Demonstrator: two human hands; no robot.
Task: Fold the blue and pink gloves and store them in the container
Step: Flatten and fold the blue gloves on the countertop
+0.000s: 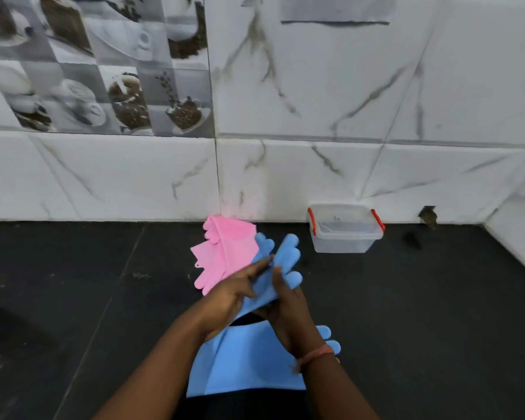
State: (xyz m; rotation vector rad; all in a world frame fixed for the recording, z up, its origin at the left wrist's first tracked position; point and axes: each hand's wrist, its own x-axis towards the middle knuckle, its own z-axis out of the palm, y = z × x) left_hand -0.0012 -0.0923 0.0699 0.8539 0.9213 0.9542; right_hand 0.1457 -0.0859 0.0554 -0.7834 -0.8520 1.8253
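Note:
A blue glove (281, 268) is lifted above the black counter, its fingers pointing away from me. My left hand (234, 294) grips its left side and my right hand (285, 310) grips its right side near the cuff. A second blue glove (249, 359) lies flat on the counter beneath my wrists, its fingertips showing at the right. The pink gloves (225, 253) lie in a loose pile behind my left hand, close to the wall. A clear plastic container (344, 237) with red clips stands open at the back right, with no lid on it.
The black counter (88, 298) stretches left and right. A white marbled tile wall (315, 162) runs along its back, and a side wall closes in at the far right. A small dark hole (428, 215) marks the wall right of the container.

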